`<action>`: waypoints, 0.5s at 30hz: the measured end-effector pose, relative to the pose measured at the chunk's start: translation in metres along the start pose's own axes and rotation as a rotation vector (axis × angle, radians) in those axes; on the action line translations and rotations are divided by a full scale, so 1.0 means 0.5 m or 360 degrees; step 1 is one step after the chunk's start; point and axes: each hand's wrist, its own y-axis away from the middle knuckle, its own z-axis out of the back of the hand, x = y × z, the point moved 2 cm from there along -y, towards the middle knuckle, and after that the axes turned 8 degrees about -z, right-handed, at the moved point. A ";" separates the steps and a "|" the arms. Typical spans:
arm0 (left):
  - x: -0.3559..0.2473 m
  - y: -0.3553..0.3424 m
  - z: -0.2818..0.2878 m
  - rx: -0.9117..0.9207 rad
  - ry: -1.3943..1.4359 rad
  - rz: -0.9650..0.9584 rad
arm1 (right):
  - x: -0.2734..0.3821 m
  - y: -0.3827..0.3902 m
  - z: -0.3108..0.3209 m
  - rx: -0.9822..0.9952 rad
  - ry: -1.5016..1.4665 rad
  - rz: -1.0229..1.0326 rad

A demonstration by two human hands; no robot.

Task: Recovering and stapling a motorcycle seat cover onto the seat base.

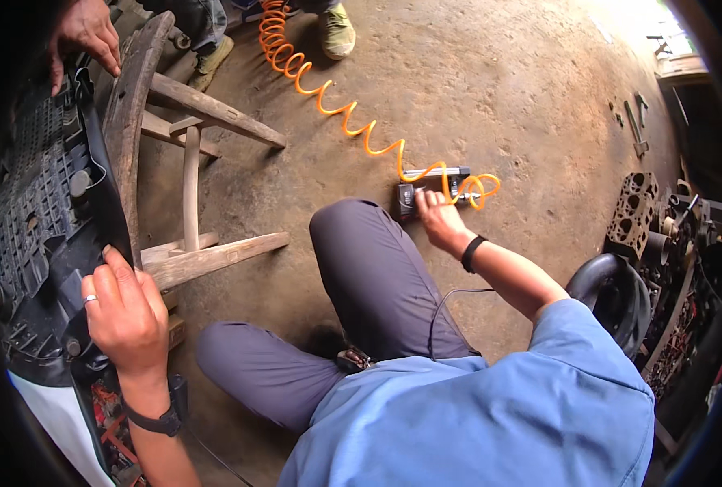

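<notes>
On the left, my left hand [125, 312] is closed on the edge of a large black plastic car panel [105, 207], with a ring on one finger. The panel has a ribbed, grid-like face and leans against a wooden stool [154, 105]. Farther right, my right hand [440, 221] reaches down to the floor, its fingers curled on the dark head of an air stapler [406, 200]. An orange coiled air hose [353, 122] runs to that tool, and its loops partly cover it. My fingertips on the panel's far side are hidden.
Another person's hand [85, 36] rests on the panel's far end; a shoe [338, 32] stands beyond. At right are a metal engine part [633, 207], black rubber tubes [613, 292] and a hammer [637, 134]. A white panel [56, 426] lies at lower left.
</notes>
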 end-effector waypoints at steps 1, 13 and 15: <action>0.002 0.005 0.010 -0.0030 0.0080 -0.0003 | -0.018 -0.010 -0.028 -0.0122 -0.0049 -0.0024; -0.008 0.005 0.029 -0.0125 0.0176 -0.0003 | -0.071 -0.079 0.253 0.0592 -0.1314 -0.0413; -0.010 0.012 0.022 -0.0164 0.0216 0.0003 | -0.023 -0.049 0.405 0.0721 -0.1476 -0.0297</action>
